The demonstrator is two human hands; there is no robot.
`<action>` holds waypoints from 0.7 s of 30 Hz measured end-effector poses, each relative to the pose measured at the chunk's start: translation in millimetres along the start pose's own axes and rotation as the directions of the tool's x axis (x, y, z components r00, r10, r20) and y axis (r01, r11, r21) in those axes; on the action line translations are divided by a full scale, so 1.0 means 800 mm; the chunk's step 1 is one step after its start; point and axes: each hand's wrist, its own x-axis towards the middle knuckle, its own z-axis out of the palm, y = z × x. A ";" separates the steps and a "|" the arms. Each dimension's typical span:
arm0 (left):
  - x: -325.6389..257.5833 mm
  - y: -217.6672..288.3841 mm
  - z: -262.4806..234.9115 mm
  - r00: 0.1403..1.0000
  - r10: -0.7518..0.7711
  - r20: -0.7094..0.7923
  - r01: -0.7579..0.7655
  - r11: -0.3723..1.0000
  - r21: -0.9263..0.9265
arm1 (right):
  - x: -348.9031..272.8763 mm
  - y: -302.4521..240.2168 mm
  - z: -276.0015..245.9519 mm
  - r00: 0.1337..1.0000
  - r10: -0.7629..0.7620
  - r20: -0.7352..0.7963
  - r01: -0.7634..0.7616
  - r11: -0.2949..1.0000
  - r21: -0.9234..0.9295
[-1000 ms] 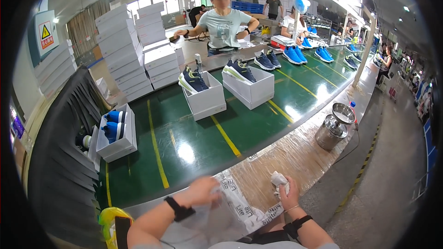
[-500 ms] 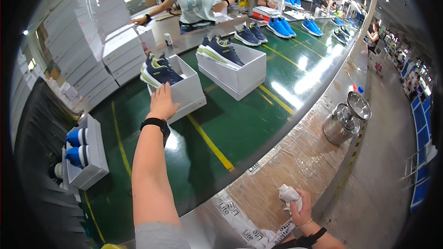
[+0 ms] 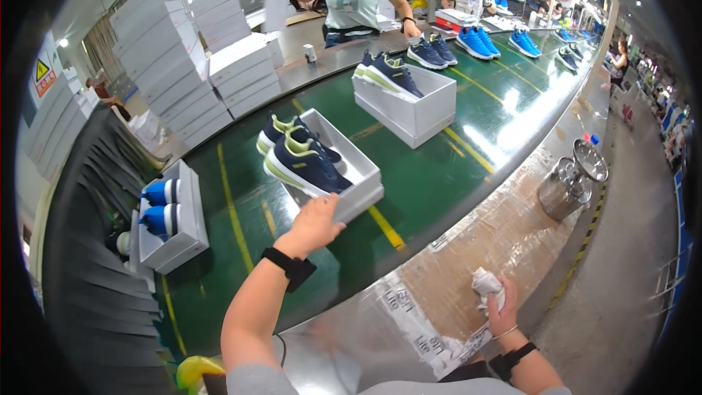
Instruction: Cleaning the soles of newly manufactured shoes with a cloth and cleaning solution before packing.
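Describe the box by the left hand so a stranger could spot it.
Find the green belt. On it, an open white box has navy shoes over its left edge. Unlike the blue-shoe box left of it and the farther navy-shoe box, it has the left hand at its near edge.

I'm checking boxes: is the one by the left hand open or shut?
Open: the box shows its inside, navy shoes jutting out.
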 end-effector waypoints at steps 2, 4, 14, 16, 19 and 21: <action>-0.017 0.004 -0.035 0.995 0.076 -0.058 -0.078 0.996 -0.037 | 0.004 0.003 -0.001 1.000 0.006 -0.018 -0.005 1.000 0.006; -0.020 0.003 -0.079 0.958 0.163 -0.236 -0.175 0.984 -0.031 | 0.007 0.003 -0.003 0.999 0.015 -0.048 -0.015 1.000 0.007; 0.053 -0.079 -0.127 0.930 -0.129 0.343 0.053 0.974 0.221 | 0.004 -0.015 -0.015 1.000 0.018 0.001 -0.018 1.000 -0.023; 0.064 -0.080 -0.133 0.878 -0.209 0.431 0.094 0.958 0.271 | 0.002 -0.020 -0.018 0.999 0.024 -0.021 -0.025 0.999 -0.027; 0.074 -0.088 -0.128 0.863 -0.232 0.449 0.075 0.937 0.341 | 0.005 -0.028 -0.022 1.000 0.018 -0.003 -0.018 1.000 -0.013; 0.072 -0.074 -0.134 0.848 -0.239 0.473 -0.012 0.884 0.468 | 0.006 -0.026 -0.023 1.000 0.012 -0.009 -0.012 1.000 -0.009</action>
